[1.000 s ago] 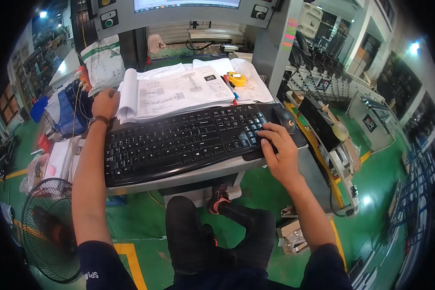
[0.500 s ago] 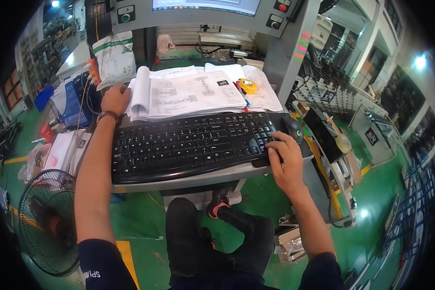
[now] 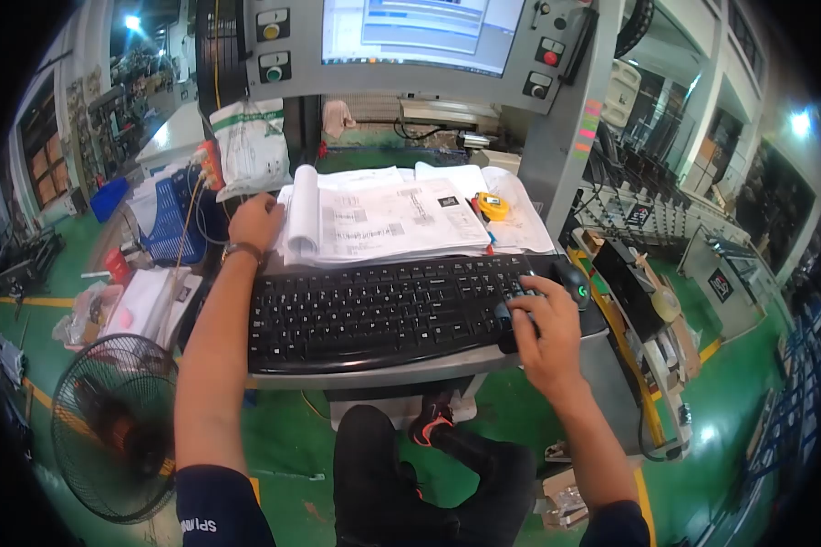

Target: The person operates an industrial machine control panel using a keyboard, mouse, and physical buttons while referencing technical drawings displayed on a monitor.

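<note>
My right hand (image 3: 549,330) is over the number pad at the right end of a black keyboard (image 3: 365,314), fingers apart and bent onto the keys. At the left edge of a stack of printed drawings (image 3: 383,219), my left hand (image 3: 257,223) rests beside the rolled-back pages (image 3: 305,214). Its fingers are bent and mostly hidden behind the back of the hand. A black mouse (image 3: 571,281) lies just right of the keyboard. On the papers sits a yellow tape measure (image 3: 493,206), with pens next to it.
Above the desk is a lit monitor (image 3: 420,32) in a grey panel with push buttons (image 3: 549,53). A white bag (image 3: 249,146) stands behind my left hand. To the left are a blue basket (image 3: 169,223) and a black fan (image 3: 114,428). A side shelf (image 3: 643,337) is at the right.
The view has tilted up and shifted left, so more of the monitor shows. My right hand stays at the number pad, and my left hand remains beside the papers.
</note>
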`<state>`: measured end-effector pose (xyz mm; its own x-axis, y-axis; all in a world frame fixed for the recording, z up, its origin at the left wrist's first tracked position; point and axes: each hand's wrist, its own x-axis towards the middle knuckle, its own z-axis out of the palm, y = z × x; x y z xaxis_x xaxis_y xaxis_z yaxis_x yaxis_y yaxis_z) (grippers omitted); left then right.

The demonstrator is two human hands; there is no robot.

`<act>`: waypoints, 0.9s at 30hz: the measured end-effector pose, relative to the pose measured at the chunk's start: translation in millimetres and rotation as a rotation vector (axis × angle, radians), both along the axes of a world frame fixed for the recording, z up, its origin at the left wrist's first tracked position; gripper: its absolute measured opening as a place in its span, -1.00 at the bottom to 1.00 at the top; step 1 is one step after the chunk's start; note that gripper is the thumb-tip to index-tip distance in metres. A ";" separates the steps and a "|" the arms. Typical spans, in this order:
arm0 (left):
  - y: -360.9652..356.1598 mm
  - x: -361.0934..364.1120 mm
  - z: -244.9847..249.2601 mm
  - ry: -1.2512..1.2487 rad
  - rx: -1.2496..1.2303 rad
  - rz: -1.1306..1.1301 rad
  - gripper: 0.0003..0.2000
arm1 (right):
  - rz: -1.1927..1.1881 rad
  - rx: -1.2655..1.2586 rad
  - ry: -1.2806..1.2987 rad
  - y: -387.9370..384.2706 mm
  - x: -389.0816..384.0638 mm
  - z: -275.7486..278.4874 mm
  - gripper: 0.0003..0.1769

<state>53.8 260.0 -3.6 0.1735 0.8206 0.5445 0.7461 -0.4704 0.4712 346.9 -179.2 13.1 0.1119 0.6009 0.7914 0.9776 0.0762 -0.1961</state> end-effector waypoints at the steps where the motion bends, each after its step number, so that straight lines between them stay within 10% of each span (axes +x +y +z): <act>1: -0.4 0.5 0.7 0.023 -0.001 0.014 -0.68 | 0.027 0.012 0.016 7.3 -9.0 2.6 -0.83; 27: -2.6 -1.9 0.8 0.006 -0.012 0.008 -0.67 | 0.016 -0.030 -0.010 -14.7 -11.7 -9.3 -0.79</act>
<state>51.9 257.4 -2.8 0.1699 0.8285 0.5335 0.7527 -0.4585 0.4724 335.2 -193.8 3.9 0.0939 0.6261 0.7740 0.9783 0.0862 -0.1883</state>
